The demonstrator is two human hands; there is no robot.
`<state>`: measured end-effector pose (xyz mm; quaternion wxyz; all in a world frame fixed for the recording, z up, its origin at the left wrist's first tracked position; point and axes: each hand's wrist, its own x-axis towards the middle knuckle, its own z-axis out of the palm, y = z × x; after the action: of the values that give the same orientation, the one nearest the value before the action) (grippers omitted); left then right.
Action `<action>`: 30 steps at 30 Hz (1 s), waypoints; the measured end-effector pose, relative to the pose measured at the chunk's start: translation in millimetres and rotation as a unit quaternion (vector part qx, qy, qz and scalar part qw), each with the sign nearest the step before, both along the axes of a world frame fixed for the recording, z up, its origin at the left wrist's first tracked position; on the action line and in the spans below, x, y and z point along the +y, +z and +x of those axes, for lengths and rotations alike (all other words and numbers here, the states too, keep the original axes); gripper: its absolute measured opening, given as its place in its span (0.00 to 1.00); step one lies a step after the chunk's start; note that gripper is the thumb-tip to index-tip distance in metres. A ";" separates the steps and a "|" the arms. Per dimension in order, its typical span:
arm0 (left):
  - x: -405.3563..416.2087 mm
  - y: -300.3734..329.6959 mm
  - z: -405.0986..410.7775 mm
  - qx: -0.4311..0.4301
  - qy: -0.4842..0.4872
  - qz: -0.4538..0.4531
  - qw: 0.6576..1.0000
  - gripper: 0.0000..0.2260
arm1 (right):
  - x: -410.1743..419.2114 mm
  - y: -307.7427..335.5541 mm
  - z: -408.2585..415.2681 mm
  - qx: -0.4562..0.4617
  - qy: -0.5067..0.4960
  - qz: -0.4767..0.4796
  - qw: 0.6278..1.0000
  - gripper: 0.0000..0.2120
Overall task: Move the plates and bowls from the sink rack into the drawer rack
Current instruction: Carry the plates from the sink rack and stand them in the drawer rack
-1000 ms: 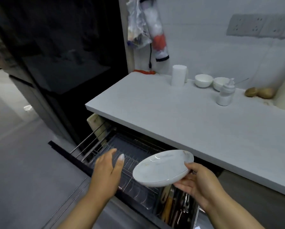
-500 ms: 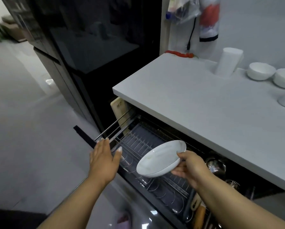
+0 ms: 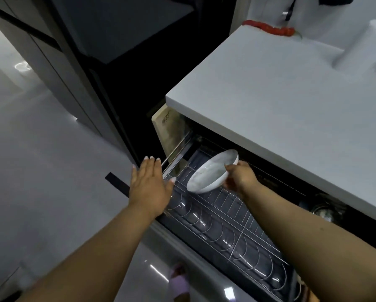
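Observation:
My right hand [image 3: 240, 177] grips the right rim of a shallow white plate [image 3: 211, 172], tilted on edge just above the wire slots at the far left end of the pulled-out drawer rack [image 3: 230, 223]. My left hand [image 3: 150, 186] is flat with fingers spread, palm down, over the drawer's front left corner, a little left of the plate and holding nothing. The rack's slots in view hold no dishes. The sink rack is out of view.
A white countertop [image 3: 280, 101] overhangs the drawer's back half. A wooden cutting board [image 3: 168, 129] stands at the drawer's left end. Red chillies [image 3: 272, 29] lie at the counter's back. A dark tall cabinet [image 3: 117, 62] stands left; grey floor [image 3: 41, 171] below.
My right hand has carried the plate lower and further left into the drawer, tilting it more upright. My left hand has stayed flat over the drawer's front corner. The view has dipped closer.

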<state>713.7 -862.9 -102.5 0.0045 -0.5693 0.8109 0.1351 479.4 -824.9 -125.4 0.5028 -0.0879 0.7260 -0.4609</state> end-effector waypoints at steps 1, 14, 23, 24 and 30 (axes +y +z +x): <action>-4.2 -5.1 0.4 -0.005 -0.006 0.002 1.000 0.31 | -9.9 -5.6 0.5 0.007 0.001 0.002 1.000 0.11; -12.7 -32.0 6.0 0.010 -0.016 -0.019 1.000 0.35 | -92.9 -75.7 -16.3 0.097 0.026 0.047 0.994 0.33; -13.8 -34.1 6.5 0.015 -0.017 -0.016 1.000 0.31 | -122.0 -65.4 -3.6 0.149 0.060 0.092 0.983 0.27; -14.0 -34.1 6.6 0.015 -0.016 -0.015 1.000 0.31 | -125.4 -63.9 -2.1 0.152 0.066 0.098 0.981 0.23; -14.0 -33.3 6.4 0.030 -0.010 -0.012 0.999 0.30 | -144.3 -68.1 -3.7 0.183 0.108 0.121 0.970 0.15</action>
<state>720.1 -877.0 -135.8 -0.0256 -0.5569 0.8179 0.1424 475.8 -969.2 -193.5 0.4150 -0.1876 0.8422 -0.2885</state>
